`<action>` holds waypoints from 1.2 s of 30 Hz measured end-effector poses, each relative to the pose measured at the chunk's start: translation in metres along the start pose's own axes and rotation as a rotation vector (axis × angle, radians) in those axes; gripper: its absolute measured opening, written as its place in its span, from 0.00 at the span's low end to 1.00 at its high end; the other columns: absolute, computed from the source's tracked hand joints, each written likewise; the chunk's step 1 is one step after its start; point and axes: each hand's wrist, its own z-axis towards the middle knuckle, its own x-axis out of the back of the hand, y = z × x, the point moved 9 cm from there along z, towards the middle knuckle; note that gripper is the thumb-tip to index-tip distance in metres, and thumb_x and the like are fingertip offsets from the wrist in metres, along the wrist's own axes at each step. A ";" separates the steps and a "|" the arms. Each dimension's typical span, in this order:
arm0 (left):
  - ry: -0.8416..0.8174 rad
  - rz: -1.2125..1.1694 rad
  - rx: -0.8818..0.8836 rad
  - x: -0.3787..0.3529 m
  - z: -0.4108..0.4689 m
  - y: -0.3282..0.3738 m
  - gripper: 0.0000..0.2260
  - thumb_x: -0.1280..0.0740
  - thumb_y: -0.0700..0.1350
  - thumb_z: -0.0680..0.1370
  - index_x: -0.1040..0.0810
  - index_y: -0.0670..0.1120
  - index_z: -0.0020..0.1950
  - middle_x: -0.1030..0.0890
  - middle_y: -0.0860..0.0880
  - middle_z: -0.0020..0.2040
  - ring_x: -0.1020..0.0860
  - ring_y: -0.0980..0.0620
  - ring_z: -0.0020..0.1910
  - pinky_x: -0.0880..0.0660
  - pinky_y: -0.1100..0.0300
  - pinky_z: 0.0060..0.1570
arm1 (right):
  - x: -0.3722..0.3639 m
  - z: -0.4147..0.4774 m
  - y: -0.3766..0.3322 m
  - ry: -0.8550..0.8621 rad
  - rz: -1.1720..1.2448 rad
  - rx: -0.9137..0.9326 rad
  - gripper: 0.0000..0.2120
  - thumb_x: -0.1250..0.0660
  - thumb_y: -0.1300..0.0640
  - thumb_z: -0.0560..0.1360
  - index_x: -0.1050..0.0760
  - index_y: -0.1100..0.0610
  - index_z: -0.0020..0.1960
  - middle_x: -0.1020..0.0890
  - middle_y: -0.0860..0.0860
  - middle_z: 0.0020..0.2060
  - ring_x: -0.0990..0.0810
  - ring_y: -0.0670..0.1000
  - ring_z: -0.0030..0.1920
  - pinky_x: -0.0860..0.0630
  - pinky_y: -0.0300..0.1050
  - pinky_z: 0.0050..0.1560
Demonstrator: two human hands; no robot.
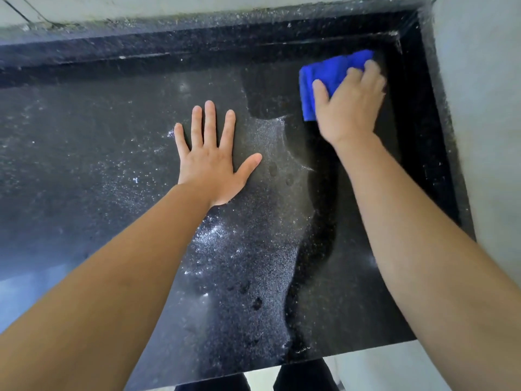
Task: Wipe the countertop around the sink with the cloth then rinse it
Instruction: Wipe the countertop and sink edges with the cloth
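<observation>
The folded bright-blue microfibre cloth (324,80) sits in the far right corner of the black speckled stone countertop (84,170). It is close to the raised black back edge (197,49) and to the pale wall (485,108) on the right. Its long axis runs on a slant from near-left to far-right. The right hand (349,108) lies on top of the cloth and presses it to the stone, fingers bent over the far right end and thumb stretched along the left side. Most of the cloth shows to the far and left of the palm. The left hand (210,162) rests flat on the counter well to the left and a little nearer, fingers straight and spread, holding nothing; it looks like a brace. A darker, clean-looking band runs near to far under the right arm. A grey, dusty film with pale specks covers the stone between the two hands and on to the left. So the unwiped ground lies left and near of the cloth, and the next stroke would likely pull that way. No sink is in view.
</observation>
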 end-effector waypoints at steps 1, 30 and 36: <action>0.007 -0.001 0.001 0.001 0.000 0.000 0.40 0.62 0.74 0.76 0.62 0.51 0.81 0.63 0.43 0.81 0.64 0.42 0.80 0.60 0.35 0.75 | -0.005 -0.015 -0.012 -0.031 0.028 0.067 0.33 0.40 0.39 0.79 0.31 0.64 0.71 0.37 0.61 0.75 0.35 0.62 0.72 0.37 0.57 0.70; 0.029 -0.073 0.260 0.000 -0.065 -0.124 0.45 0.56 0.79 0.72 0.56 0.53 0.81 0.59 0.49 0.82 0.61 0.46 0.80 0.60 0.30 0.72 | -0.021 -0.157 -0.068 -0.127 0.069 0.555 0.32 0.42 0.37 0.81 0.30 0.58 0.74 0.37 0.58 0.78 0.35 0.60 0.76 0.30 0.54 0.69; -0.022 -0.109 0.239 0.000 -0.063 -0.127 0.48 0.58 0.81 0.69 0.61 0.54 0.81 0.63 0.50 0.81 0.64 0.47 0.80 0.62 0.31 0.73 | 0.000 -0.033 -0.063 0.011 -0.124 0.075 0.35 0.45 0.30 0.77 0.21 0.59 0.63 0.24 0.59 0.61 0.29 0.63 0.63 0.34 0.59 0.64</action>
